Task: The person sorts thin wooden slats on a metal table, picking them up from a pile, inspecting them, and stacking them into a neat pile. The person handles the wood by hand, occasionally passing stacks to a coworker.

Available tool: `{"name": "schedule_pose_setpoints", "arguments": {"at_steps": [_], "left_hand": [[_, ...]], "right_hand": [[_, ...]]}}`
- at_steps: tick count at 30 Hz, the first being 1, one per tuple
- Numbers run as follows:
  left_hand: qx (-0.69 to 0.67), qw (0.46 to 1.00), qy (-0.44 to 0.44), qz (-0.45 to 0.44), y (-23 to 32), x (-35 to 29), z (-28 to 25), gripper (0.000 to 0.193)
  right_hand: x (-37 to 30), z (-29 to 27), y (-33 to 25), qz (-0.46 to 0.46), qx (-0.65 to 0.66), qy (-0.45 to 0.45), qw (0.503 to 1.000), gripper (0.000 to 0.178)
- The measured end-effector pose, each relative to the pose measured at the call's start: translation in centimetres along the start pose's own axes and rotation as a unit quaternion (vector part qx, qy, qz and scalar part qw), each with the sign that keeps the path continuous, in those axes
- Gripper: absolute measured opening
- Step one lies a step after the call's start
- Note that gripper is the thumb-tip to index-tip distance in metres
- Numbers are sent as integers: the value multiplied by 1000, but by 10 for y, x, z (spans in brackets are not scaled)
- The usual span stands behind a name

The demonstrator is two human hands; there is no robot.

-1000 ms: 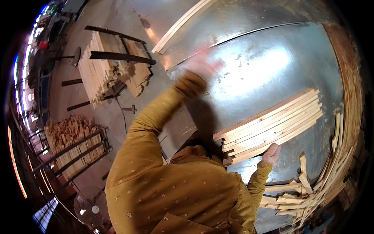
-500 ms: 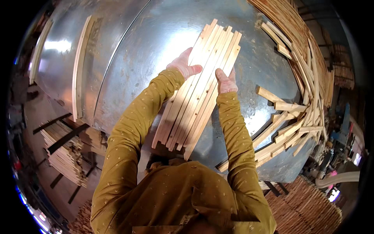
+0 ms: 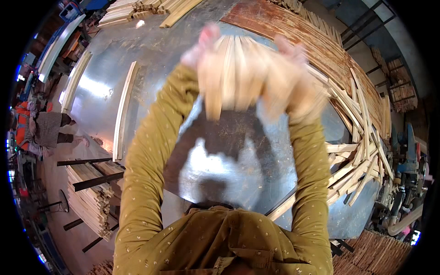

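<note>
A bundle of pale wooden strips (image 3: 240, 68) is held up off the metal tabletop (image 3: 156, 91), blurred by motion, its strip ends pointing toward me. At the bundle's left end my left hand (image 3: 199, 48) is closed on it. My right hand (image 3: 292, 50) grips the other side; its fingers are smeared, and strips cover part of it. Below the bundle, the shadow of it and my arms falls across the shiny metal.
Loose strips (image 3: 362, 169) lie jumbled along the right edge. A brown wooden board (image 3: 275, 20) spans the far right. Stacked strips (image 3: 121, 11) sit at the far left, and single strips (image 3: 124, 110) lie on the left. A person (image 3: 39, 123) is at the far left.
The bundle has been lifted off the table, moved away from me and turned, its strips fanning out. Both my hands have moved farther forward and apart. The view has shifted, showing more of the far side.
</note>
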State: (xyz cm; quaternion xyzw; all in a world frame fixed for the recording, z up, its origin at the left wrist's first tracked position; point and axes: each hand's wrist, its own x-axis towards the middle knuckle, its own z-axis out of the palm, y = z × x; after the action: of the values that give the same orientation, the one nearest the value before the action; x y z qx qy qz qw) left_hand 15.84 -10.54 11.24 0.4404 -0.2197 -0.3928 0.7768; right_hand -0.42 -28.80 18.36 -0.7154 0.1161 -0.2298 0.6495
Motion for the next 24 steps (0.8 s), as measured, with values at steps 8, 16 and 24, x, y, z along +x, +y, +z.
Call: {"name": "schedule_pose_setpoints", "arguments": {"at_steps": [8,16,24], "left_hand": [[57,975,162,-142,-178,-212,-122,96],[581,731,189,-305,-110,-281,-148,80],[678,672,200,-222,-107,-303,-125,98]], "right_hand": [[-215,132,258,338,83,-16,938,114],[-225,199,181,422,-275,-212,837,83],[-62,181,176,122,-390,-84,909,59]]}}
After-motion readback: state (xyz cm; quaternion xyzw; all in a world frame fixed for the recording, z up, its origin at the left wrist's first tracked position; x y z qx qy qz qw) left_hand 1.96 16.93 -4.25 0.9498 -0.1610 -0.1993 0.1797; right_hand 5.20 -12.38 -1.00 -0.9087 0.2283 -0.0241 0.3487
